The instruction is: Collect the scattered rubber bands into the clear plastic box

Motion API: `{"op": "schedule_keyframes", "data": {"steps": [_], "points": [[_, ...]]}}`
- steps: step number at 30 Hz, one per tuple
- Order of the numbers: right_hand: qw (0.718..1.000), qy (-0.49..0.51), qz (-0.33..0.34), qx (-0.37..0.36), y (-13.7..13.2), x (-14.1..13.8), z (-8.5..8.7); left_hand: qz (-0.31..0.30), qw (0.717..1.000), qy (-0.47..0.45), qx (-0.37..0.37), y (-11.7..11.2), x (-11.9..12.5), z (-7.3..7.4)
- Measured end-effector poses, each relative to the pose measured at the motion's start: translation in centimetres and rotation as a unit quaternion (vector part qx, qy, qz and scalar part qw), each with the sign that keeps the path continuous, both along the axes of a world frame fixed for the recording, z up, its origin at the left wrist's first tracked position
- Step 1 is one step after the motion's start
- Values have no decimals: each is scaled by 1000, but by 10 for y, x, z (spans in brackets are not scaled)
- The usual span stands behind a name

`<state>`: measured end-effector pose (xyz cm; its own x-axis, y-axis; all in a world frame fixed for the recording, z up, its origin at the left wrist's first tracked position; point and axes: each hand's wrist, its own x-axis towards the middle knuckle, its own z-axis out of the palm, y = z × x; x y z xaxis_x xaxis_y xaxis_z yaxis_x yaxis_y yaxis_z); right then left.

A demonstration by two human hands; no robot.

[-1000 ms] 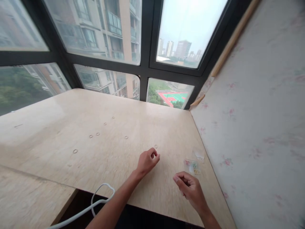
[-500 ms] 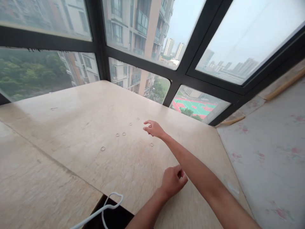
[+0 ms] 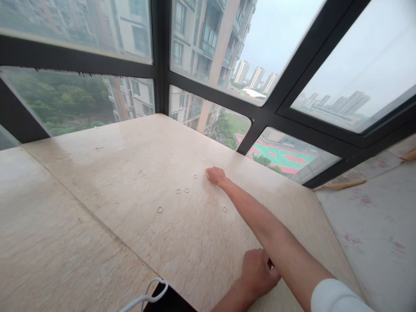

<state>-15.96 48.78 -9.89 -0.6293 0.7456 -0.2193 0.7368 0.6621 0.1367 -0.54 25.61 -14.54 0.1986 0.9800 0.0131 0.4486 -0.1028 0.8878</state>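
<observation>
My right hand [image 3: 216, 175] reaches far across the stone ledge, its fingers closed in a pinch at a thin metal ring [image 3: 206, 170], mostly hidden at the fingertips. Just left of it lies another ring [image 3: 195, 177]. Two more, a ring [image 3: 186, 190] and a ring [image 3: 178, 191], sit side by side closer to me. Farther left is a slightly larger-looking ring [image 3: 159, 209], and below my right forearm's near side a ring [image 3: 225, 209] lies alone. My left hand [image 3: 260, 269] rests on the ledge partly behind the right forearm, fingers curled; what they hold, if anything, is hidden.
The pale ledge [image 3: 113, 190] runs up to dark-framed windows [image 3: 214, 97]. A black flat object [image 3: 169, 301] with a white cable [image 3: 146, 298] lies at the bottom edge. Flowered wall covering [image 3: 367, 229] borders the right. A small thin item [image 3: 99, 148] lies far left.
My right hand's fingers, apart before, have closed at the farthest ring. The view has swung left, so everything appears shifted right. The left hand stays curled.
</observation>
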Motion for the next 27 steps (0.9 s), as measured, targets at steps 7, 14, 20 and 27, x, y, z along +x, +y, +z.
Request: {"op": "schedule_keyframes", "data": {"steps": [7,14,20,27], "points": [[995,-50,73,44,-4,15,5,37,997,-60,-13,-4,-7,10],[993,-44,100,40,-17,48,7,60,995,-83,3,-3,-4,6],[997,44,37,44,-32,100,7,88,994,-65,6,-3,1,4],[975,206,-52,59,-74,178,13,103,992,-54,38,-6,5,5]]}}
